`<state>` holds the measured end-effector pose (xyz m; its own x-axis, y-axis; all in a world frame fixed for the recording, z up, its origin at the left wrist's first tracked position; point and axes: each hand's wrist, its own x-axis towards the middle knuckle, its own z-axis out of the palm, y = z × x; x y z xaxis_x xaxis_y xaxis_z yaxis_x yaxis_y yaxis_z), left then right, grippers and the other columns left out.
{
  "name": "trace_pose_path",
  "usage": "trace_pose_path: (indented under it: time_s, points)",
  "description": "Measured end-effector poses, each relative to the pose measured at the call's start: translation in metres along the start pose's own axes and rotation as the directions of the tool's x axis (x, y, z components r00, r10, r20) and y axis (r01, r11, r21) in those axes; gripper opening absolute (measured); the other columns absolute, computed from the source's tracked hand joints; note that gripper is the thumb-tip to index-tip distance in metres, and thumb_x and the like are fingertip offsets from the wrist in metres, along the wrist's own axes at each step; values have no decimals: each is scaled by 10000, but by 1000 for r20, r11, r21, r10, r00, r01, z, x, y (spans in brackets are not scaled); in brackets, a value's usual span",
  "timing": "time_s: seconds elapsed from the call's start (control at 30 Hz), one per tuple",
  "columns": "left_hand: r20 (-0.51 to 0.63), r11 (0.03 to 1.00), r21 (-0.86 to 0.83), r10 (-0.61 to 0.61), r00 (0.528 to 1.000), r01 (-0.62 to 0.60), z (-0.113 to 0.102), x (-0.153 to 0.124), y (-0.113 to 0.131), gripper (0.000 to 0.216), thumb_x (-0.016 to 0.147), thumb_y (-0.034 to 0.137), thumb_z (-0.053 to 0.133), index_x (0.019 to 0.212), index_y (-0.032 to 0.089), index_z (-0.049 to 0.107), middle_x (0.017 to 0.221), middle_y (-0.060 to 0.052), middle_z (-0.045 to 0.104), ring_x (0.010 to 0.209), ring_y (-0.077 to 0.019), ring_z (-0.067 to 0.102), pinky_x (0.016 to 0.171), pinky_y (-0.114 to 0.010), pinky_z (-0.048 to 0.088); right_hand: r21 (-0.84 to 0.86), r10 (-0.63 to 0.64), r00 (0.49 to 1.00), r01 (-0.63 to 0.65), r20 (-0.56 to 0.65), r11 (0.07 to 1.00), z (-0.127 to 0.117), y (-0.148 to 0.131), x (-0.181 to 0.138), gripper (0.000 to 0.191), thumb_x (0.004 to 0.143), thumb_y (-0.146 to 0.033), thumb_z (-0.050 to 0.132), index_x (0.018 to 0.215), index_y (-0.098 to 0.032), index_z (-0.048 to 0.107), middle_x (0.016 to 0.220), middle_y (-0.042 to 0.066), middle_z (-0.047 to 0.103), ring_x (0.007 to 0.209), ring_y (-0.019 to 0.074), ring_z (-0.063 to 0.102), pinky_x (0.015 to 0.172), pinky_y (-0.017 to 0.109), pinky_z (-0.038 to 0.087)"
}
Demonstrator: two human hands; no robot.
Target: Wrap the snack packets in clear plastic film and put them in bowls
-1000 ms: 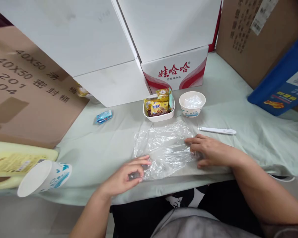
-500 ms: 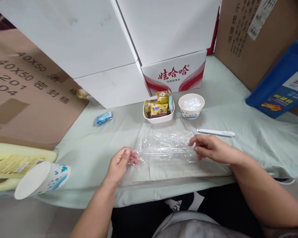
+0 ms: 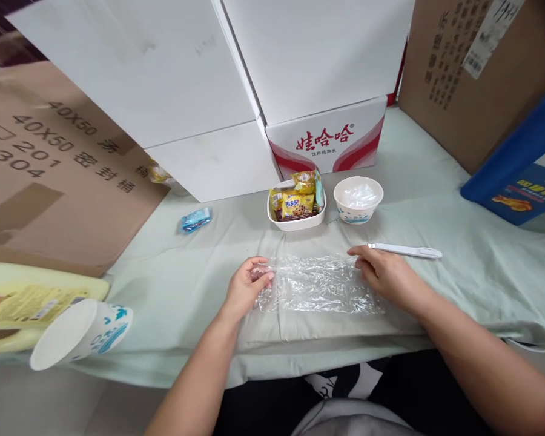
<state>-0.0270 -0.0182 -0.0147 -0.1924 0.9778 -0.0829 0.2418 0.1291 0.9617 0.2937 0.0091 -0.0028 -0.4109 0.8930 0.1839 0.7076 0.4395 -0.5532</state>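
Note:
A sheet of clear crinkled plastic film [image 3: 320,284] lies folded on the pale green cloth [image 3: 186,284] in front of me. My left hand [image 3: 247,287] pinches the film's left edge with curled fingers. My right hand [image 3: 384,275] rests on the film's right edge, fingers bent over it. Just beyond the film stand a white dish of snack packets [image 3: 296,206] and a white paper bowl [image 3: 358,198] with clear plastic inside. A white pen-like tool [image 3: 404,250] lies right of my right hand.
White cartons [image 3: 200,91] and a red-printed carton [image 3: 327,139] wall the back. Brown cardboard [image 3: 49,169] leans at left, another brown box [image 3: 463,72] and a blue pack [image 3: 522,175] at right. A tipped paper cup [image 3: 79,333], yellow bottle [image 3: 22,300] and blue packet [image 3: 195,219] lie left.
The film was spread wide a second ago; its near part has been brought up and over, so it now lies as a narrower folded strip. Both hands moved away from me with it.

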Motion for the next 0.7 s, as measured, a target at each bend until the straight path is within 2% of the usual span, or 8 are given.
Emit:
trace_pose_path:
  time_s: [0.1, 0.23, 0.43, 0.53, 0.7]
  points:
    - [-11, 1000, -10, 18, 1000, -18, -2, -2, -7, 435, 617, 300, 760, 989, 182, 568, 718, 45, 624, 516, -86, 568, 532, -221, 452, -45, 3, 1000, -3, -6, 999, 2, 3, 1, 281, 897, -140, 405, 1069, -213, 616, 969, 66, 725, 795, 197, 685, 714, 296, 481]
    - [-17, 999, 21, 28, 999, -27, -6, -3, -8, 443, 637, 280, 741, 1027, 178, 558, 749, 40, 613, 492, -77, 553, 515, -221, 450, -170, 78, 997, -80, -17, 982, 5, 8, 2, 283, 930, -187, 386, 1132, -173, 584, 946, 96, 731, 750, 223, 686, 652, 308, 464]
    - [-142, 998, 52, 48, 989, -41, -5, -4, -12, 366, 710, 301, 669, 1019, 202, 502, 802, 54, 570, 409, -49, 512, 444, -211, 414, -346, 80, 997, -75, 1, 935, 8, 7, 2, 274, 923, -190, 386, 1127, -177, 569, 917, 93, 731, 741, 229, 684, 606, 299, 414]
    - [-148, 997, 69, 57, 987, -47, -4, -5, -17, 327, 708, 273, 660, 954, 223, 450, 850, 49, 587, 411, -51, 527, 437, -208, 413, -359, 78, 997, -76, -10, 930, 7, 6, 1, 248, 914, -196, 388, 1102, -182, 549, 888, 80, 726, 699, 223, 670, 574, 298, 379]
    - [-125, 994, 89, 77, 989, -66, -4, -6, -21, 282, 707, 251, 636, 735, 218, 358, 864, 36, 629, 410, -36, 510, 458, -201, 419, -344, 98, 995, -98, -18, 934, 4, 7, 0, 142, 858, -154, 405, 925, -203, 521, 706, 31, 661, 603, 204, 606, 543, 294, 323]
